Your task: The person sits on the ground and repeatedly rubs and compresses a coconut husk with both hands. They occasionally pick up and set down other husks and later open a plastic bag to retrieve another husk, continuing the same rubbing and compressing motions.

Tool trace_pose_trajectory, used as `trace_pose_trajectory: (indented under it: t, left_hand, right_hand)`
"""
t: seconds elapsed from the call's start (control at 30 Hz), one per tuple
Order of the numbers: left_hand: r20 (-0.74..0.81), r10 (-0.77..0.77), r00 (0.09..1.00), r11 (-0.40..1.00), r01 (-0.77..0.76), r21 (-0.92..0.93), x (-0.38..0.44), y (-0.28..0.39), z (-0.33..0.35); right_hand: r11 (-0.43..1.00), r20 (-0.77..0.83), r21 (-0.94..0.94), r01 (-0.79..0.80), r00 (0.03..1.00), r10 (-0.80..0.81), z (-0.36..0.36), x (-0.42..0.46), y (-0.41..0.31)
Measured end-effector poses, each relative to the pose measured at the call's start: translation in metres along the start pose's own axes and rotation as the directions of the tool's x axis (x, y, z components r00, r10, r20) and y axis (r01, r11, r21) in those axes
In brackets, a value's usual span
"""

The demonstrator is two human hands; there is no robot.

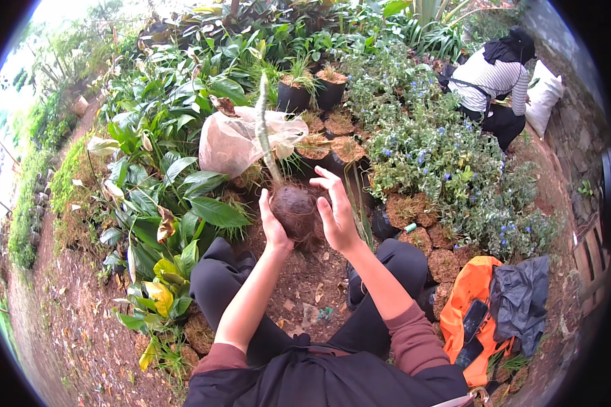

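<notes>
Between my hands is a round brown root ball (295,211) wrapped in fine fibrous roots. A single long, pale green, stiff leaf (263,122) rises from its top and tilts slightly left. My left hand (276,224) cups the ball's left and lower side, palm against it. On the other side my right hand (337,211) is raised with its fingers apart; whether its fingertips touch the loose roots is hard to tell. Just beyond the ball, a crumpled translucent whitish plastic bag (231,140) lies among the plants. Bare brown soil (305,285) shows beneath, between my knees.
Broad-leaved plants (203,203) crowd the left. Black pots (294,96) with fibrous tops stand ahead. Blue-flowered bushes (438,147) fill the right. Near my right knee lie an orange bag (468,295), a phone (474,319) and dark plastic (522,300). Another person (489,84) crouches beside a white sack (544,99).
</notes>
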State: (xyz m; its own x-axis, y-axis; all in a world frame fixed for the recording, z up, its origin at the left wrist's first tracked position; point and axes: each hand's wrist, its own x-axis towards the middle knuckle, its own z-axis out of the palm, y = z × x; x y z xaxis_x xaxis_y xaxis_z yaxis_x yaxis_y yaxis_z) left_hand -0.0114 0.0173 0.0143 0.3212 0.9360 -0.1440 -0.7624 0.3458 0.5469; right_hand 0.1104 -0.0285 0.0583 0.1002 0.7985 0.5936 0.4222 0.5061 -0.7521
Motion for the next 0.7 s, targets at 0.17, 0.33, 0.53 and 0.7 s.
trace_pose_trajectory:
  t: [0.17, 0.33, 0.53, 0.7]
  left_hand:
    - [-0.081, 0.260, 0.962, 0.881, -0.202, 0.428, -0.009, -0.038, 0.002]
    - [-0.019, 0.276, 0.961, 0.859, -0.238, 0.453, -0.004, -0.034, 0.001]
    - [-0.096, -0.022, 0.995, 0.970, 0.044, 0.239, 0.007, -0.043, -0.011]
    - [-0.051, -0.191, 0.980, 0.979, 0.194, 0.058, -0.005, -0.027, 0.006]
  right_hand:
    - [0.883, -0.048, -0.413, -0.221, 0.974, 0.222, 0.023, -0.008, 0.015]
    - [0.869, 0.026, -0.406, -0.283, 0.947, 0.321, 0.021, -0.004, 0.019]
    - [0.892, -0.040, -0.287, -0.349, 0.935, 0.353, 0.012, 0.001, 0.017]
    - [0.901, -0.032, 0.161, -0.403, 0.910, 0.413, 0.015, -0.003, 0.034]
